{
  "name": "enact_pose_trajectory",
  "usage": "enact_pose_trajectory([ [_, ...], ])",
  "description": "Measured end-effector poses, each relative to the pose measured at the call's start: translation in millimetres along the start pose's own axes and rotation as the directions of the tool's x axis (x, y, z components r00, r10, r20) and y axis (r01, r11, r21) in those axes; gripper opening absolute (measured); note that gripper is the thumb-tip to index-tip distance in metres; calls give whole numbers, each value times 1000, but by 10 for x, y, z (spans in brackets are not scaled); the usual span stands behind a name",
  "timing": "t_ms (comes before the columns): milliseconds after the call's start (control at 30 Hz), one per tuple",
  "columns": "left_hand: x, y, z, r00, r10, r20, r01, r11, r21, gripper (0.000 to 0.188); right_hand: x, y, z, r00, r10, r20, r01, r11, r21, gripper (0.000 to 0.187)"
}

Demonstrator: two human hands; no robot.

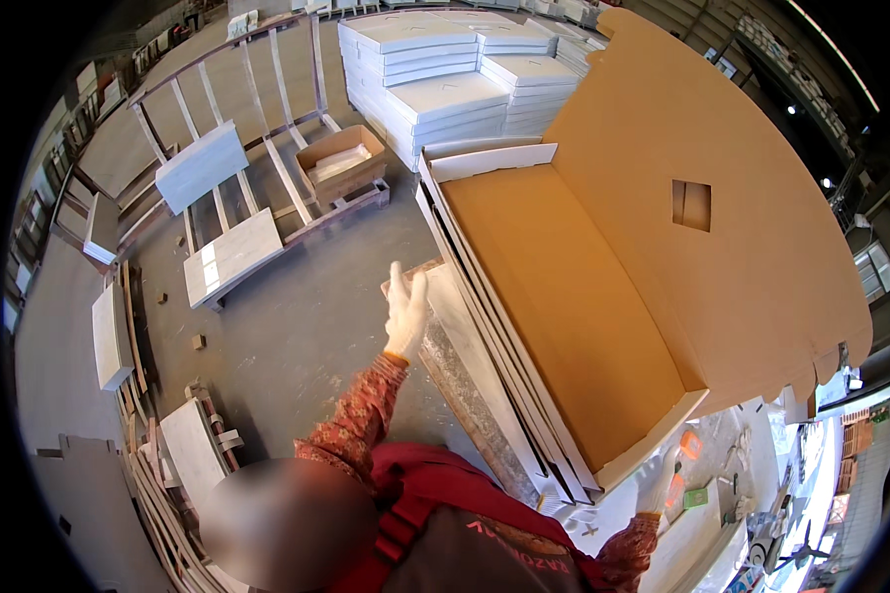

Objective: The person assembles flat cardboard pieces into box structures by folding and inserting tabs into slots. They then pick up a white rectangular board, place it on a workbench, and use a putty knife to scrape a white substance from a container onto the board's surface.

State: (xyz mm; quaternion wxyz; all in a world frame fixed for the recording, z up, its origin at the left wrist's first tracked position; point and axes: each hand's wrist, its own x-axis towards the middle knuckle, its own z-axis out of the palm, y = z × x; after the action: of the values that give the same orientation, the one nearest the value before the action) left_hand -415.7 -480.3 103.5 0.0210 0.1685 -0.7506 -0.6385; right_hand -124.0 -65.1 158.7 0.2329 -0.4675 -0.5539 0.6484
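A red apron [425,484] is sitting right up close at the bottom edge. The gloved left grip [406,321] is hanging wide open, fingers spreading, just left of the open cardboard box [578,306], which is lying in front with its lid rising rightward. That forearm's stretching forward. The right grip [655,491] is blurring out past the near end, so can't tell if it's closing; that arm's reaching rightward.

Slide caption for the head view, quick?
Gloved left hand beside an open cardboard box, with white cartons stacked beyond.
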Motion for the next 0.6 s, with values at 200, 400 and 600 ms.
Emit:
enact_pose_trajectory([
  [200, 1407, -571, -156, 972, -180, 152, 235, 788, -569, 86, 710, 1197, -334, 945, 29, 325, -106, 970, 220, 71],
  [400, 2101, -537, 192, 822, -393, 412, 569, 554, -608, 83, 765, 1449, -319, 980, 123, 158, -169, 932, 320, 60],
  [600, 3300, -556, 789, 666, -163, 728, 647, 612, -455, 65, 721, 1108, 596, 983, 181, -35, -161, 936, 313, 61],
])
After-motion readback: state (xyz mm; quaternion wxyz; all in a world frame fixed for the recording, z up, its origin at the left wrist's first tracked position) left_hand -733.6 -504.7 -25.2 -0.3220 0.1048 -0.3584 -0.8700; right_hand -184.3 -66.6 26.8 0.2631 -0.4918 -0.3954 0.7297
